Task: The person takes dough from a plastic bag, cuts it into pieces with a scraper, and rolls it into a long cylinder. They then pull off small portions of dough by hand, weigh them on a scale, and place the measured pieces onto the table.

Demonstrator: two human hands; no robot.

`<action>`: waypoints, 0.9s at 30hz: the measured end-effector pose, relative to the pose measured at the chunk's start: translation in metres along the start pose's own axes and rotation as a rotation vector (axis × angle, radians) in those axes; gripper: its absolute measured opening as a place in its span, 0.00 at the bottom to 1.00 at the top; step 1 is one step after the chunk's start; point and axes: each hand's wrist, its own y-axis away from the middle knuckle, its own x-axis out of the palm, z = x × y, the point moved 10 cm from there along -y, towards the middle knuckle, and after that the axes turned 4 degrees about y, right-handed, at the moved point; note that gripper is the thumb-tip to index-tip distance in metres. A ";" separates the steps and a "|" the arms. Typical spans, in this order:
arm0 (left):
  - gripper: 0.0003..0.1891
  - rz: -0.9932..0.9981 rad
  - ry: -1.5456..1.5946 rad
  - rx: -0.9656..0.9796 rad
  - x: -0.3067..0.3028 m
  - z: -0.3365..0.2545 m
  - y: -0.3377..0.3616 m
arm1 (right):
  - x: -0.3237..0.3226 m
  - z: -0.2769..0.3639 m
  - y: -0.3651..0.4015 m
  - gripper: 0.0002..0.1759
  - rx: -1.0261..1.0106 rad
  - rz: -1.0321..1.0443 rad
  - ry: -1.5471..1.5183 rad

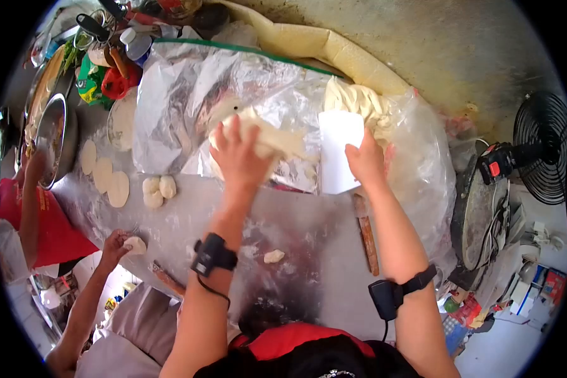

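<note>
- The left hand (238,156) lies on a lump of dough (277,142), its fingers spread and curled over the top, gripping it.
- The right hand (365,162) is closed around the right edge of a white scraper (337,148), which it holds upright just to the right of the lump.
- The dough sits on a crinkled plastic sheet (183,94) at the far side of the floury table (309,220).
- A larger heap of dough (359,101) lies behind the scraper on the same sheet.
- A rolling pin (366,234) lies on the table beside the right forearm, and a small scrap of dough (274,256) lies between the arms.
- To the left are three dough balls (158,190) and a row of flat rounds (104,173).
- A co-worker's hand (114,242) at the near left edge touches another small ball (136,246).
- A metal bowl (53,135) stands at far left and a black fan (545,148) at far right.
</note>
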 end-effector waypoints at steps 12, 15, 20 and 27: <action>0.20 -0.266 1.923 -0.613 -0.067 0.151 -0.004 | -0.002 0.003 0.001 0.21 -0.005 -0.041 0.097; 0.20 -0.327 1.618 -0.496 -0.136 0.123 0.026 | 0.005 -0.007 -0.007 0.22 -0.017 -0.086 0.073; 0.27 0.343 1.749 -0.214 -0.129 0.004 0.093 | 0.007 0.001 -0.006 0.24 -0.007 -0.043 0.098; 0.35 0.588 0.470 0.589 -0.065 -0.130 0.178 | 0.002 0.015 0.001 0.25 -0.015 -0.051 0.162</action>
